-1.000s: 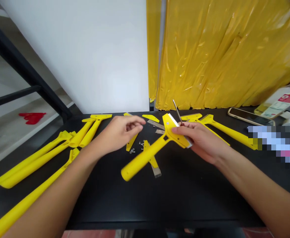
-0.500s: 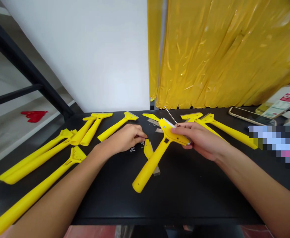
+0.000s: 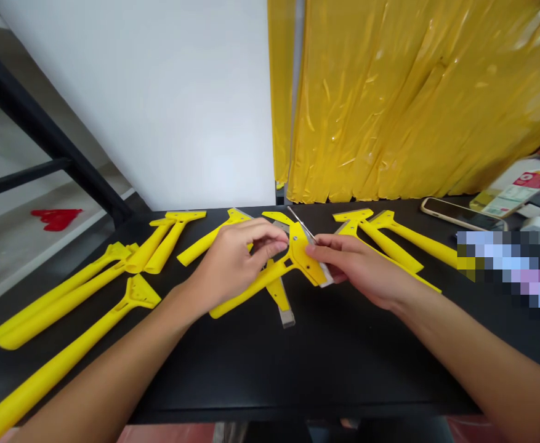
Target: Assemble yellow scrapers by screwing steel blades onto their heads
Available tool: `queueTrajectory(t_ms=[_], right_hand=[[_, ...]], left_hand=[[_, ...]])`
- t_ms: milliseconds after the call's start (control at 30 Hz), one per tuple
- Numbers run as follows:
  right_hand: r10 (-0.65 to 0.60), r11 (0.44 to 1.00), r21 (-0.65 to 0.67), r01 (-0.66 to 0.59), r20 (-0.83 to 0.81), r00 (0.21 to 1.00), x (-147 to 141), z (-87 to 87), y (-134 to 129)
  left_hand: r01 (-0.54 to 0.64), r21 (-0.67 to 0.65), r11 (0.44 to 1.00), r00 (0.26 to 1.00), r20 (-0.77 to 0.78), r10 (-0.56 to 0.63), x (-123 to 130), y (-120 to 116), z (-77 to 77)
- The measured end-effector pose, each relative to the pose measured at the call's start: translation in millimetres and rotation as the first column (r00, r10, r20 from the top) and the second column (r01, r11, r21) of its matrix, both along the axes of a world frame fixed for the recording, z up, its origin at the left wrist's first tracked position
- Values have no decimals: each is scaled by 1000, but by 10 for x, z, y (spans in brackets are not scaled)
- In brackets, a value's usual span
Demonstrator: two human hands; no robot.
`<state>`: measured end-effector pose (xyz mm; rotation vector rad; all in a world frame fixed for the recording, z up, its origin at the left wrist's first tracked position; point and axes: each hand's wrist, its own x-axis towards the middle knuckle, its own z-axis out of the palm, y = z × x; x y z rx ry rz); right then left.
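- Black table (image 3: pixel 251 375): yellow scraper (image 3: pixel 301 253) above its middle, pinched with screwdriver (image 3: pixel 302 222) by right hand (image 3: pixel 366 264).
- Left hand (image 3: pixel 235 261) curled pinch-like beside it; grip unclear.
- Apparently fastening; next move needs hole (image 3: pixel 308 267) alignment.

We see a white panel (image 3: pixel 159 104) and wrinkled yellow sheeting (image 3: pixel 390 104) rising behind the black desk's (image 3: pixel 343 363) far edge.

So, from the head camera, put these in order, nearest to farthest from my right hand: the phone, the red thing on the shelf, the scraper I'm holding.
1. Yellow scraper: nearest, gripped in your right hand.
2. Phone: beyond that hand, off to its right.
3. Red thing: farthest, over on the left, on the shelf.
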<state>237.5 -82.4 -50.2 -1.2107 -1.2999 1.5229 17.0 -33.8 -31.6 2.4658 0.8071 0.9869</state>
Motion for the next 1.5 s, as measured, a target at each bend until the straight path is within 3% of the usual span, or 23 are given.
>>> queueTrajectory(t_ms=[100, 200, 333, 433, 533, 700, 867, 1033, 1100, 1200, 1300, 1400, 1500], right_hand=[[16, 1000, 14, -16, 5, 1000, -26, -25, -13], [25, 997, 68, -29, 54, 998, -23, -57, -9], [-28, 990, 141, 16, 84, 996, -12, -87, 13], [-72, 987, 147, 65, 47, 996, -7, -103, 30], [-17, 995, 95, 12, 49, 999, 7, -96, 32], [123, 991, 40, -131, 152, 981, 25, -25, -5], [56, 991, 105, -79, 211, 976, -22, -36, -23], [4, 995, 93, -20, 173, 985, -71, -83, -11], [-18, 998, 64, 12, 91, 996, -78, -96, -1], [-14, 1000, 16, 15, -53, 998, -86, -116, 9], [19, 1000, 11, -18, -111, 994, -93, -137, 11], [28, 1000, 11, -27, -113, 993, -99, -157, 7], [23, 1000, -3, -23, -116, 993, -102, -171, 2]], left_hand=[[101, 8, 995, 995, -14, -101, 86, -136, 2], [110, -14, 994, 993, -34, -111, 123, -157, -63], [-110, -16, 994, 992, -64, 109, 109, -110, -146], [-286, -19, 958, 940, -201, 277, 105, -102, -183], [-393, 89, 915, 869, -290, 401, 109, -112, -199], [-479, 406, 778, 808, -143, 571, 80, -109, -210], [-465, 517, 718, 800, -101, 591, 71, -134, -247], [-487, 428, 761, 799, -133, 586, 80, -114, -245], [-476, 373, 797, 836, -92, 542, 81, -90, -217], [-337, 368, 866, 936, 34, 350, 91, -78, -174], [-165, 304, 938, 985, 102, 140, 122, -107, -161], [-93, 186, 978, 994, 81, 79, 151, -133, -179], [-94, 171, 981, 995, 42, 88, 155, -122, -198]])
